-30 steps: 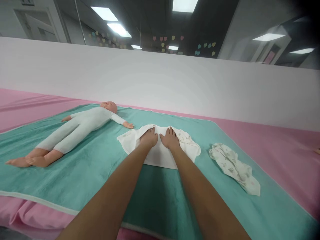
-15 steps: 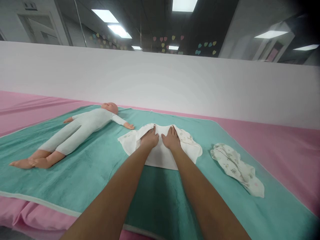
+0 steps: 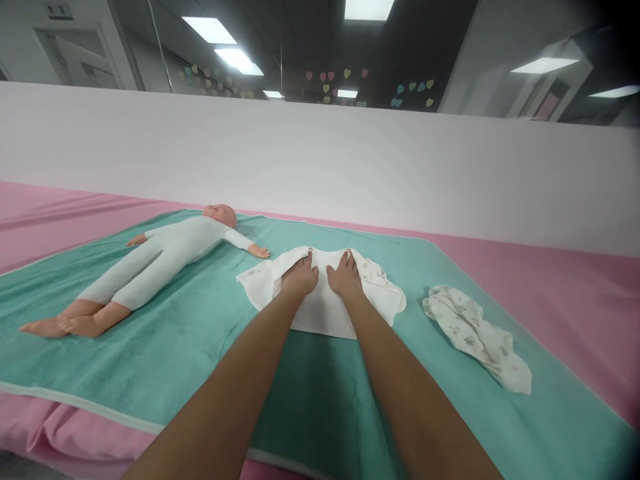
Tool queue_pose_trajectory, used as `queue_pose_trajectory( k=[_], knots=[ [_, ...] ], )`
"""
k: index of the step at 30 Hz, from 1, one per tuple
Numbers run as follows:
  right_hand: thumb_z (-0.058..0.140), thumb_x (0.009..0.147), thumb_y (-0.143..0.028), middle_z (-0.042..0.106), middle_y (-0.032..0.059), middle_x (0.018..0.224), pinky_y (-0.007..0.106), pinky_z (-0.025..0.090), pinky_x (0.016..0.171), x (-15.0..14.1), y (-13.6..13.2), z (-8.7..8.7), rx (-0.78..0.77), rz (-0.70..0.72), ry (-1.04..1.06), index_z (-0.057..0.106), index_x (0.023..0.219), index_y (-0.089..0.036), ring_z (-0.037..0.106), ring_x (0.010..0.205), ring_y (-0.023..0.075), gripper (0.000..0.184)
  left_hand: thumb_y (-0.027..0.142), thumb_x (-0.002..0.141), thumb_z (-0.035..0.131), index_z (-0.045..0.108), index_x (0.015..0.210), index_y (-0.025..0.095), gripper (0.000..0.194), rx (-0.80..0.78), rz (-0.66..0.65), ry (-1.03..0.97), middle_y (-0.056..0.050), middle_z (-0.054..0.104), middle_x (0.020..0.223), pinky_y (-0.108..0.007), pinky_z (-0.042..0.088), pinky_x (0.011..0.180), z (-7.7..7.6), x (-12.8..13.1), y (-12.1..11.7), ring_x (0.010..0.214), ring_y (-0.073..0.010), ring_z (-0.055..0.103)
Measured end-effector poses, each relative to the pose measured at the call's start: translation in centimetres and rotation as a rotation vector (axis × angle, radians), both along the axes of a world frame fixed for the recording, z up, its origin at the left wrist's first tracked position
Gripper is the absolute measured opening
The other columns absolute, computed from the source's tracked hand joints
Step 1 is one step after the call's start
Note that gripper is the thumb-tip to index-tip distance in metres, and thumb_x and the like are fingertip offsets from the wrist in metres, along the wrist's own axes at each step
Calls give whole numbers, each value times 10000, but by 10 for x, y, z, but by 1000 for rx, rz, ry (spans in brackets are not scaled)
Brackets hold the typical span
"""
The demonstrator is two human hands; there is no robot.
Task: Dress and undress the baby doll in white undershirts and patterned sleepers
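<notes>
White shirt [image 3: 324,313] lies spread on a teal blanket [image 3: 200,347], roughly central, directly ahead of the wearer. Small print shows toward its two ends; middle is plain.

Left hand [image 3: 301,277]: open, palm down on the shirt, fingers pointing to its far edge; a raised fold of fabric sits against its outer side and hides part of it. Right hand [image 3: 346,277]: open, palm down, fingers extended along the far edge. Gap of plain fabric between the two thumbs. Both forearms cross the near part of the blanket and cover some of the shirt's lower portion.

Surroundings: to the left, a doll [image 3: 175,243] in a pale suit lies on its back, head toward the wall [image 3: 320,160], one arm stretched toward the shirt, its hand just beside the shirt's left end. To the right, apart from the shirt, a crumpled printed garment [image 3: 475,337]. Pink sheet [image 3: 560,293] extends beyond the blanket. Above the white wall, dark glass [image 3: 300,33] bears heart stickers [image 3: 331,76].
</notes>
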State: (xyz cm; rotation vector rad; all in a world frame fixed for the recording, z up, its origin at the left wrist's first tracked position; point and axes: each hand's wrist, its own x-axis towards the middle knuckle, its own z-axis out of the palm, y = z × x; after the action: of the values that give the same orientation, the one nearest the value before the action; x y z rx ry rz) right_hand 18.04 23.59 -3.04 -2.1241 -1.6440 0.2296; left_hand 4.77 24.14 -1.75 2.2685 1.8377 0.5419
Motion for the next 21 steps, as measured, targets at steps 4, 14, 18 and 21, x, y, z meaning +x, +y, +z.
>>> queue_pose_trajectory(
  k=[4,14,18,21],
  knots=[
    [241,826,-528,-38,92,1485,356,88,1099,1,3,0,-33,1,4,-56,1402,-93,10,1357,231,780,410,861,208,81,1418,189,613,-13,-1,10,-71,247,1449,-427,171,1074,1,0,0,1325,-242,196],
    [166,823,-591,-44,85,1484,362,94,1090,13,6,5,-174,87,-26,-6,1410,-87,47,1356,236,792,404,866,219,205,1390,127,593,-66,-18,3,-120,257,1438,-409,187,1064,3,-2,2,1318,-257,206],
    [160,830,-583,-20,90,1485,356,102,1086,14,5,5,-168,93,-42,21,1409,-78,56,1354,228,781,399,872,205,228,1385,136,576,-93,-21,2,-111,277,1431,-431,202,1056,5,-3,1,1307,-265,230],
    [165,833,-576,3,100,1484,352,112,1084,13,4,5,-158,86,-46,50,1408,-70,71,1352,232,774,411,877,185,201,1395,134,587,-110,-14,5,-109,241,1446,-441,189,1060,6,-2,0,1316,-266,210]
  ],
)
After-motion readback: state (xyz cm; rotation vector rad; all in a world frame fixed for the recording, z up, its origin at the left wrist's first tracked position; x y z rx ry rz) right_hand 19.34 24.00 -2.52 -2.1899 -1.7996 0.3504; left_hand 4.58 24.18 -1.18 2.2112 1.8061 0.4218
